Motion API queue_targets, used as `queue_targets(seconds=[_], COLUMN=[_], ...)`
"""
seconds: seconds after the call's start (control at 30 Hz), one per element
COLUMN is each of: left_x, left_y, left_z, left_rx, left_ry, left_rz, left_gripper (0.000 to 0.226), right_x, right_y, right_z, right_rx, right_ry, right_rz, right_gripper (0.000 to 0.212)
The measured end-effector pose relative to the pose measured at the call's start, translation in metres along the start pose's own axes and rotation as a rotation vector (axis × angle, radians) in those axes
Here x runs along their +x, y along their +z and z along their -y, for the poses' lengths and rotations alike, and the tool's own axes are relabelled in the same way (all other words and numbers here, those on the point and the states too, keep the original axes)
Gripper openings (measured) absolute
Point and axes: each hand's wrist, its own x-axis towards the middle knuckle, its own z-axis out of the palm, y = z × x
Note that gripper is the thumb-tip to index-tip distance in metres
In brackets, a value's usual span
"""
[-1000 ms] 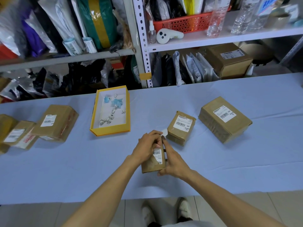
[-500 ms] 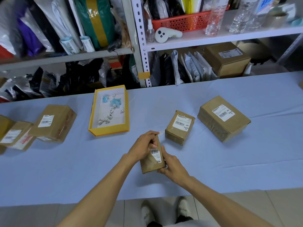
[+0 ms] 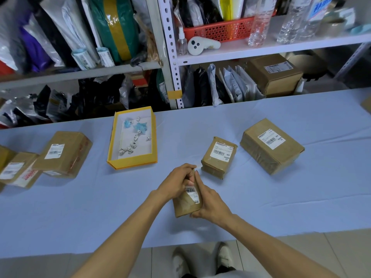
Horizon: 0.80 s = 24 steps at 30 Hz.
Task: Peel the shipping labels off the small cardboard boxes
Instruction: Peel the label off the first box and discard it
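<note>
A small brown cardboard box (image 3: pixel 185 205) stands tilted at the table's front centre, between both hands. Its white barcode label (image 3: pixel 192 194) shows on the upper face. My left hand (image 3: pixel 176 183) curls over the box's top, fingers pinching at the label's upper edge. My right hand (image 3: pixel 212 205) grips the box's right side and bottom. Two more labelled boxes lie to the right: a small box (image 3: pixel 219 157) and a larger box (image 3: pixel 271 146). Labelled boxes at the left include a medium box (image 3: pixel 64 154) and a flatter box (image 3: pixel 19 171).
A yellow tray (image 3: pixel 153 137) with crumpled label scraps sits behind the hands. A light blue cloth (image 3: pixel 301 197) covers the table. Shelves behind hold mailer bags, a red basket (image 3: pixel 218 30), bottles and a brown carton (image 3: pixel 275 74). My shoes show below the table edge.
My left hand has slid down over the box's top, now covering more of the label. The box and my right hand have stayed nearly in place.
</note>
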Motion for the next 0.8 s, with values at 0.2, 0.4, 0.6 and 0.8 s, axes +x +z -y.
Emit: queue_targets(seconds=[0.2,0.4,0.6,0.8], left_x=[-0.001,-0.005,-0.001,0.003], left_y=[-0.004,-0.015,-0.024,-0.026], left_z=[-0.002,-0.006,-0.016,-0.019], left_rx=[0.028,0.050,0.080,0.090], left_ry=[-0.024,-0.030,0.013,0.037], left_rz=[0.056,0.138,0.159,0.156], left_gripper=[0.030,0.030,0.022,0.016], right_x=[-0.002,-0.004,-0.009,-0.008], right_y=[0.001,0.003,0.002,0.000], right_z=[0.006,0.006,0.004,-0.003], right_rx=[-0.013,-0.016,0.011,0.000], right_ry=[0.020,0.032,-0.001,-0.004], right_rz=[0.011,0.026,-0.042,-0.059], right_gripper=[0.134,0.132,0.118,0.112])
